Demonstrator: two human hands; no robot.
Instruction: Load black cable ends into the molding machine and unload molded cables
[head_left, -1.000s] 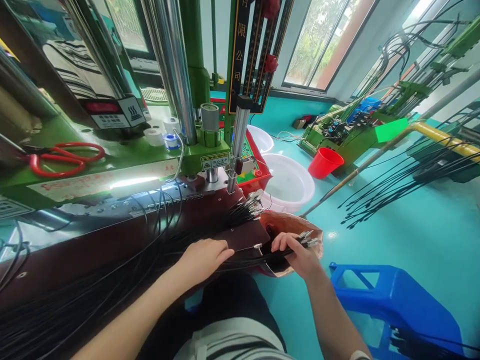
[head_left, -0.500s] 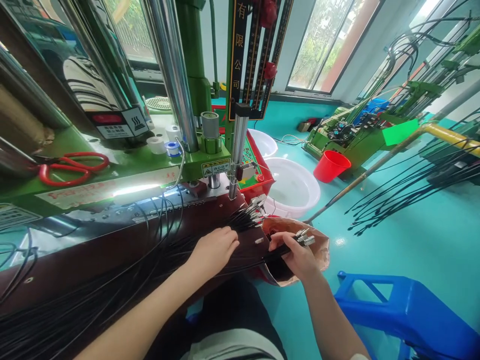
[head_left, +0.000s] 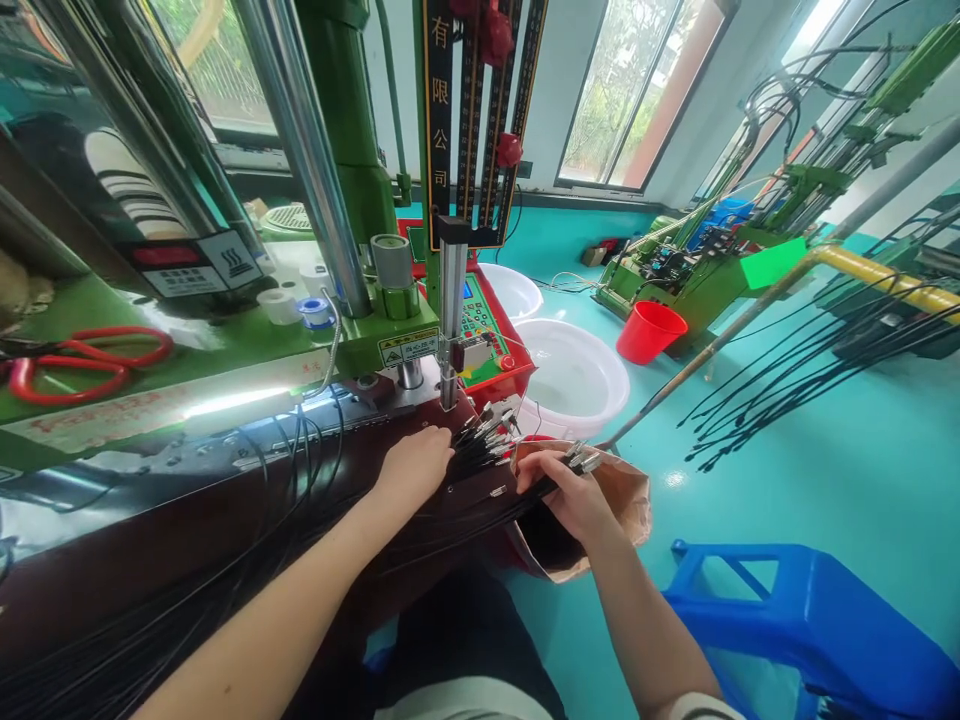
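My right hand (head_left: 566, 490) is closed round a bunch of black cables (head_left: 538, 488); their silver metal connectors (head_left: 586, 460) stick out past the fingers. It is over the mouth of a brown paper bag (head_left: 634, 500). My left hand (head_left: 416, 462) has its fingers curled beside a pile of cable ends with metal connectors (head_left: 491, 432) on the dark brown bench top (head_left: 390, 425). What those fingers hold, if anything, is hidden. One loose connector end (head_left: 498, 491) lies on the bench between my hands. Many black cables (head_left: 150, 620) trail off to the left under my left forearm.
A green press machine (head_left: 367, 340) rises behind the bench, with red-handled scissors (head_left: 90, 360) on its ledge and a red control panel (head_left: 491, 345). Beyond are white tubs (head_left: 577, 375) and a red bucket (head_left: 651, 332). At right stand a blue plastic stool (head_left: 810, 600) and cables hung on a yellow pipe (head_left: 885, 275).
The camera view has turned slightly right. My left hand has moved closer to the pile of connector ends. My right hand still grips its bunch of cables over the bag.
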